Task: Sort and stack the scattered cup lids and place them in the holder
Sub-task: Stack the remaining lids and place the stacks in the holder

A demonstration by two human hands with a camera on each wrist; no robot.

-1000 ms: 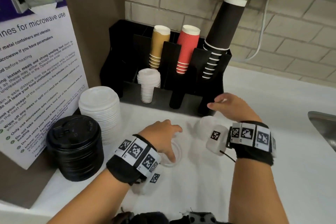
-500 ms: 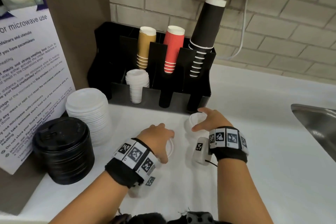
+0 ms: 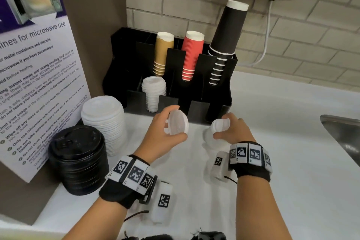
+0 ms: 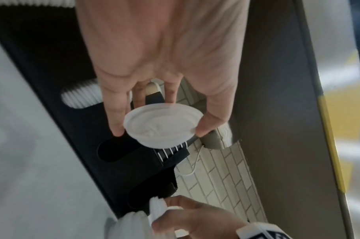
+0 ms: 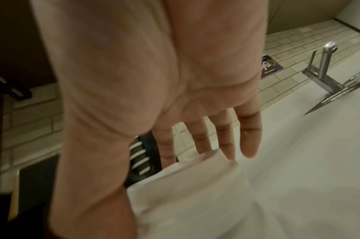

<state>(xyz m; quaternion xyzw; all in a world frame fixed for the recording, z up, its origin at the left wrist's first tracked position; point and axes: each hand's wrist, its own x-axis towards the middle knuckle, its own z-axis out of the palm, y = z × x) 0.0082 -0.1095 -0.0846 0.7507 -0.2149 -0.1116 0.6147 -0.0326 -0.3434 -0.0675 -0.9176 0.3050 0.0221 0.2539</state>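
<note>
Left hand (image 3: pixel 161 134) pinches single white lid (image 3: pixel 177 122) by rim, tilted, above counter (image 3: pixel 292 161) — just before black holder (image 3: pixel 194 91). Right hand (image 3: pixel 231 130) grips short stack of white lids (image 3: pixel 219 125), fingers curled round it — near holder's right front.

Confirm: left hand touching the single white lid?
Touching. In the left wrist view the left hand pinches the white lid by its rim, with fingertips on one side and thumb opposite; the head view shows the same hold.

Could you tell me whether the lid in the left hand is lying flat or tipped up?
Tipped up: the left hand holds the white lid on edge above the counter, its face turned sideways.
</note>
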